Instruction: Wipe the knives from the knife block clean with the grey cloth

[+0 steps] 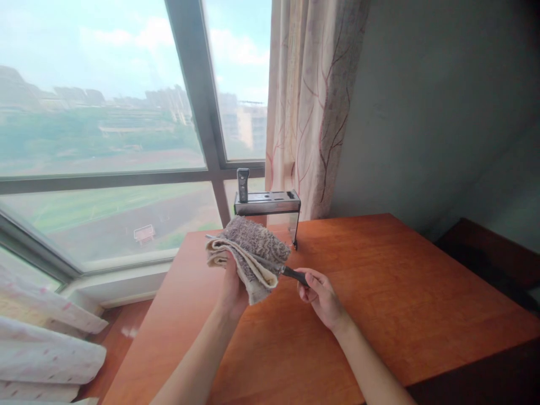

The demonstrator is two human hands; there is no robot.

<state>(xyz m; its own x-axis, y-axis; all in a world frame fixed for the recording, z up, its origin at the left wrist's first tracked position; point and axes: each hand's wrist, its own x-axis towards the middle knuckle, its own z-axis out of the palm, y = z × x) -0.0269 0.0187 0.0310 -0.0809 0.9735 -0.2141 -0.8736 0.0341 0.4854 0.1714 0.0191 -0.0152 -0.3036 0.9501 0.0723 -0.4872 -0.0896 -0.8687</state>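
My left hand (233,292) is closed round a folded grey and beige cloth (248,253), held above the wooden table (379,281). My right hand (320,295) grips the dark handle of a knife (295,274). The knife's blade is wrapped inside the folds of the cloth and mostly hidden; only a thin tip pokes out at the cloth's left edge. Behind the cloth stands a metal knife rack (270,205) with one dark-handled knife (242,184) sticking up from its left slot.
The table stands against a large window (126,140) with a patterned curtain (307,112) at its right. A grey wall lies behind. A dark piece of furniture (489,253) sits to the right. Pale patterned fabric (42,349) lies at the lower left.
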